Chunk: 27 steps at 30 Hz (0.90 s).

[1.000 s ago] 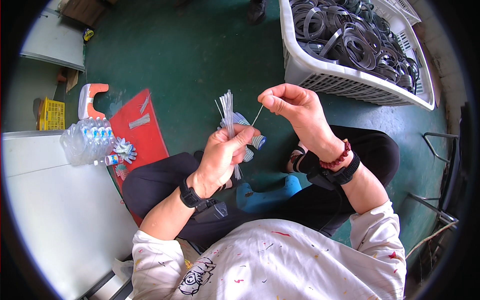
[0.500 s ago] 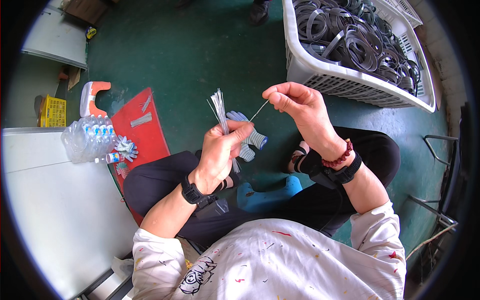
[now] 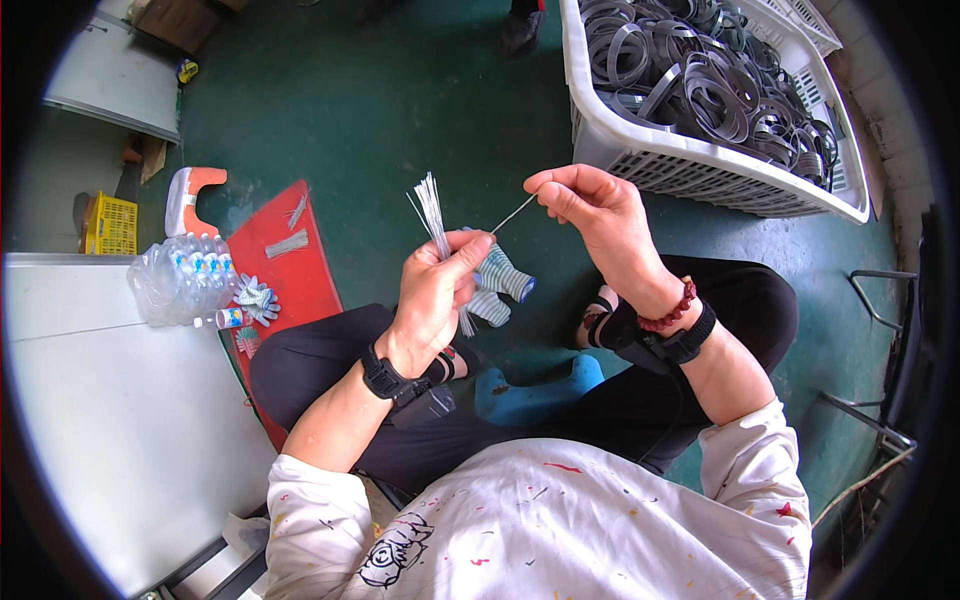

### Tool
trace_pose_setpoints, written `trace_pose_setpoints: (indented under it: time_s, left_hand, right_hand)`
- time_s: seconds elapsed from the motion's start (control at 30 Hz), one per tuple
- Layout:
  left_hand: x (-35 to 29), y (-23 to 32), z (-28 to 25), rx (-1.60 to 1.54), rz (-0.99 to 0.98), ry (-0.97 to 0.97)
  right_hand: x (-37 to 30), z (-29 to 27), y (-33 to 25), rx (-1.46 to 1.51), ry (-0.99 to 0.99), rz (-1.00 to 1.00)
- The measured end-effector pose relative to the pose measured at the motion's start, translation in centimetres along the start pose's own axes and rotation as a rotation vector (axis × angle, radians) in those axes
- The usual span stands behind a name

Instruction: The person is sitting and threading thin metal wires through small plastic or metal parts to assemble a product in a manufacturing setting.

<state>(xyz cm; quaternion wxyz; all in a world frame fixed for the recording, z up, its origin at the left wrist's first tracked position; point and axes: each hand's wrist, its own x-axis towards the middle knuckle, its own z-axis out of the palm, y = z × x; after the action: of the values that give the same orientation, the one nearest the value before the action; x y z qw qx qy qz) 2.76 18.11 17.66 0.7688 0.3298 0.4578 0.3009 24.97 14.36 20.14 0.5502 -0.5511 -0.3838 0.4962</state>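
Note:
My left hand (image 3: 435, 290) is closed round a bundle of thin silvery wires (image 3: 430, 208), whose ends fan out above the fist and poke out below it. Between my two hands runs a short twisted wire (image 3: 514, 214). One end of it meets the left thumb and forefinger; the other is pinched by my right hand (image 3: 598, 205) at thumb and forefinger. Striped work gloves (image 3: 500, 275) with blue edges lie on the floor behind the left hand, partly covered by it.
A white plastic crate (image 3: 690, 180) full of coiled dark strips (image 3: 715, 95) stands at the far right. On the left are a red board (image 3: 290, 255) with loose wires, wrapped water bottles (image 3: 190, 275) and a yellow basket (image 3: 112, 225). A blue stool (image 3: 535, 395) is between my legs.
The left fist has turned slightly, and its thumb and forefinger now meet the near end of the twisted wire. My right hand has barely moved.

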Motion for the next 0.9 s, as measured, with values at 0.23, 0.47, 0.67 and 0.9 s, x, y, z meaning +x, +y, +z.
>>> trace_pose_setpoints:
  time_s: [0.23, 0.47, 0.67, 0.9]
  left_hand:
    - [-1.1, 11.3, -3.6, -0.005, 0.27, 0.106]
    - [-6.7, 23.7, -15.7, 0.196, 0.676, 0.364]
    - [-2.0, 13.3, -30.7, -0.037, 0.397, 0.757]
    - [10.1, 1.3, -43.6, -0.223, 0.135, 1.148]
  right_hand:
    - [0.0, -0.1, -0.8, 0.151, 0.062, -0.029]
    - [-0.2, 2.2, -1.0, 0.156, -0.095, 0.083]
    - [1.0, 5.0, 0.0, 0.051, -0.172, 0.205]
    - [3.4, 6.0, 3.6, -0.056, -0.1, 0.377]
